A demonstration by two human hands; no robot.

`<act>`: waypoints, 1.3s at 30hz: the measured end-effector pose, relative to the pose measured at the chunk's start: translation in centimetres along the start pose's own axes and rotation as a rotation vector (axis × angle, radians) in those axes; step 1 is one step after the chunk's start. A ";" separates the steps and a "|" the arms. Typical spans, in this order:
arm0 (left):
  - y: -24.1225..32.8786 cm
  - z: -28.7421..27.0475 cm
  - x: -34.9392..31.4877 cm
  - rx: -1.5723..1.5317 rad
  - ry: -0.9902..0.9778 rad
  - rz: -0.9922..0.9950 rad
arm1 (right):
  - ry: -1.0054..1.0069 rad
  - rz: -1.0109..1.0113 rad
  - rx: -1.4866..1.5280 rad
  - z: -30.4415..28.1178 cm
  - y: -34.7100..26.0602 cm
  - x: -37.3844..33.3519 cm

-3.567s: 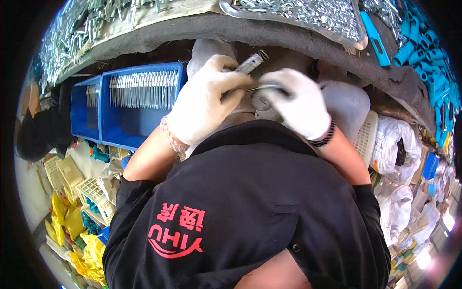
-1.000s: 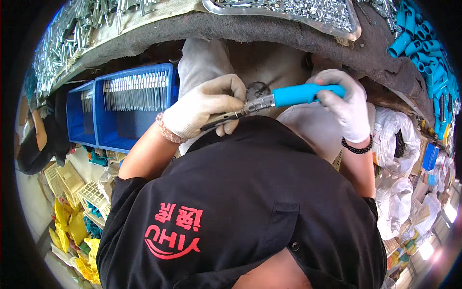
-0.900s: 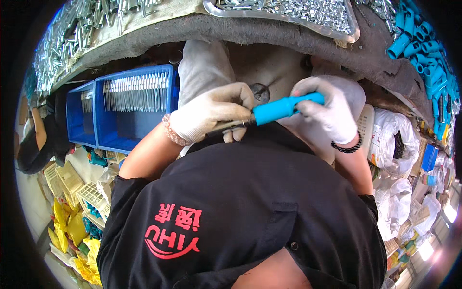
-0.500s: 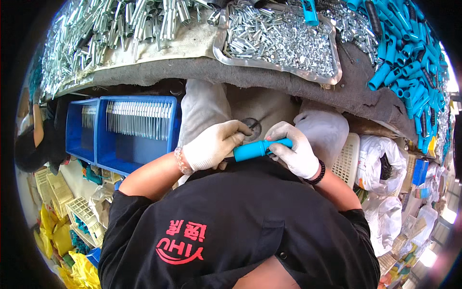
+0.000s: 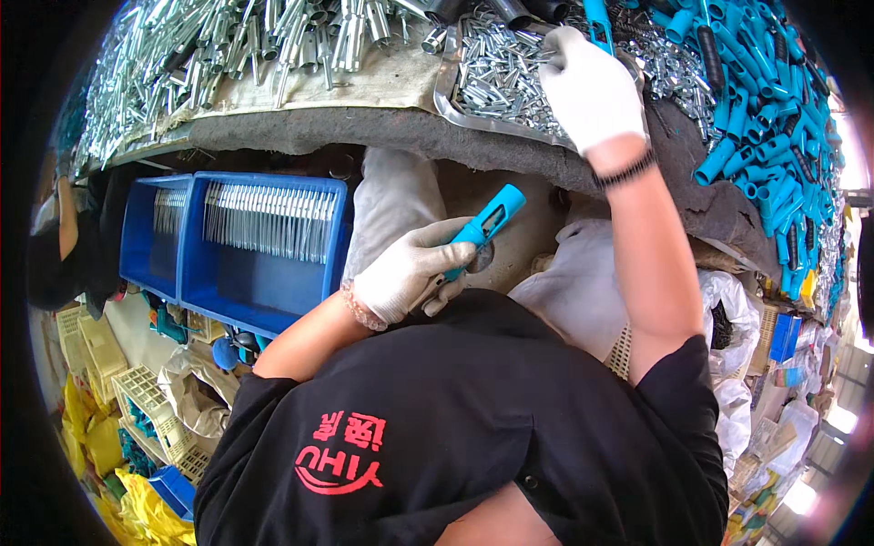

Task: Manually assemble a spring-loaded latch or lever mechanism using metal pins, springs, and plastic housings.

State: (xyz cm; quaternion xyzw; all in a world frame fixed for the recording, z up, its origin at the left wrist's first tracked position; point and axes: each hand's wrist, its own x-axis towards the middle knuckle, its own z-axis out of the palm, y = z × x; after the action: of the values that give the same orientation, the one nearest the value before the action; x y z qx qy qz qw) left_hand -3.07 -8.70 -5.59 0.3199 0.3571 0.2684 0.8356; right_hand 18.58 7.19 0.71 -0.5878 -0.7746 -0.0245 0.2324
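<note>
My left hand (image 5: 414, 271), in a white knit glove, is closed around a teal plastic tube (image 5: 490, 220) with a long slot in its side. The tube tilts up to the right, above my lap. My gloved right hand (image 5: 592, 91) reaches over the metal tray (image 5: 510, 125) of small silvery parts (image 5: 496, 68). Its fingers curl down toward the parts and are mostly hidden, so what they grip does not show. Just beyond that hand lies another teal slotted piece (image 5: 598, 20).
Silvery metal tubes (image 5: 264, 41) are heaped at the back left, teal tubes (image 5: 774, 136) at the right. A dark cloth (image 5: 300, 132) covers the bench edge. Blue bins (image 5: 259, 282) with metal rods stand left. Another person's arm (image 5: 68, 218) shows at far left.
My right hand has let go of the teal tube and moved up and forward to the parts tray. My left hand still holds the tube, now tilted more upward with its slot showing.
</note>
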 end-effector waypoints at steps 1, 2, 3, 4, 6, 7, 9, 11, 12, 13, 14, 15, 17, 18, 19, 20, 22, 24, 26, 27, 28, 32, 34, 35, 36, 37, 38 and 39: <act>-0.1 0.1 0.0 -0.009 -0.013 -0.003 | -0.070 0.009 -0.126 1.0 0.9 1.5; -0.2 0.1 -0.1 -0.020 -0.026 -0.010 | -0.144 0.019 -0.252 1.5 1.3 2.3; -0.1 -0.1 -0.1 -0.023 -0.031 -0.016 | -0.119 -0.006 -0.303 1.5 2.0 2.5; -0.1 -0.7 -0.4 -0.056 -0.067 -0.038 | -0.148 0.033 -0.248 1.0 1.6 2.5; 0.3 -1.3 -1.3 -0.107 -0.093 -0.050 | -0.074 -0.034 -0.118 -1.4 -0.4 1.0; 0.8 -1.0 -1.7 -0.106 -0.072 -0.052 | -0.055 -0.070 0.007 -2.1 0.4 0.0; 0.6 -1.1 -1.6 -0.105 -0.044 -0.035 | -0.081 0.003 0.217 -3.2 0.3 -2.4; 0.4 -1.7 -1.2 -0.116 -0.065 -0.056 | -0.062 -0.001 0.226 -3.9 -0.9 -5.3; 0.2 -2.0 -1.1 -0.117 -0.067 -0.064 | -0.029 -0.065 0.273 -4.0 -1.4 -6.8; 0.2 -2.1 -0.7 -0.122 -0.074 -0.079 | -0.132 -0.050 0.433 -4.3 -2.1 -8.4; 0.3 -2.0 -0.8 -0.125 -0.073 -0.085 | -0.235 -0.039 0.605 -4.3 -3.0 -9.8; 0.2 -2.1 -0.8 -0.127 -0.070 -0.091 | -0.312 -0.030 0.629 -3.5 -3.4 -11.2; -0.3 -2.2 -0.2 -0.123 -0.094 -0.107 | -0.160 -0.234 0.505 -1.7 -3.6 -12.8; -0.5 -2.2 0.0 -0.117 -0.102 -0.109 | -0.097 -0.243 0.419 -0.9 -3.8 -13.4; -0.4 -2.1 0.1 -0.119 -0.129 -0.098 | -0.092 -0.245 0.384 -0.4 -3.7 -13.8; -0.4 -1.9 0.2 -0.121 -0.129 -0.101 | -0.095 -0.243 0.385 -0.1 -3.6 -14.0; -0.3 -1.5 0.3 -0.108 -0.081 -0.099 | -0.072 -0.251 0.316 0.3 -3.4 -14.3; 0.1 -1.3 0.2 -0.080 -0.067 -0.113 | -0.030 -0.321 0.243 0.1 -4.0 -15.0; 0.1 -1.3 0.3 -0.043 -0.065 -0.121 | 0.062 -0.447 0.209 0.8 -4.0 -15.5; -0.5 -1.5 0.3 0.013 -0.077 -0.119 | 0.001 -0.427 0.232 0.4 -4.0 -15.4; -0.6 -1.8 0.2 0.071 -0.090 -0.109 | -0.056 -0.412 0.250 -0.2 -4.0 -15.0; -0.8 -1.6 0.3 0.144 -0.158 -0.087 | -0.348 0.001 0.862 1.2 -1.8 -15.5; -0.3 -1.4 0.3 0.216 -0.156 -0.131 | -0.524 0.121 0.922 0.9 -1.4 -15.4; -0.2 -1.2 0.3 0.193 -0.162 -0.134 | -0.520 0.035 0.893 0.7 -1.2 -15.3; -0.1 -1.0 0.5 0.168 -0.166 -0.138 | -0.510 0.031 0.883 0.6 -1.0 -15.1; 0.0 -0.8 0.5 0.173 -0.172 -0.134 | -0.487 -0.002 0.903 0.4 -1.0 -15.1; 0.1 -0.7 0.5 0.153 -0.177 -0.134 | -0.466 -0.035 0.925 0.3 -1.0 -15.1; 0.1 -0.5 0.6 0.131 -0.181 -0.134 | -0.477 -0.041 0.918 -0.1 -1.0 -14.9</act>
State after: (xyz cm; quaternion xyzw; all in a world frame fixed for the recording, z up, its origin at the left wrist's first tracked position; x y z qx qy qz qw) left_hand -3.15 -8.09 -6.05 0.3722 0.3178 0.1578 0.8577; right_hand 20.75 -6.57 -4.75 -0.3992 -0.7484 0.4479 0.2826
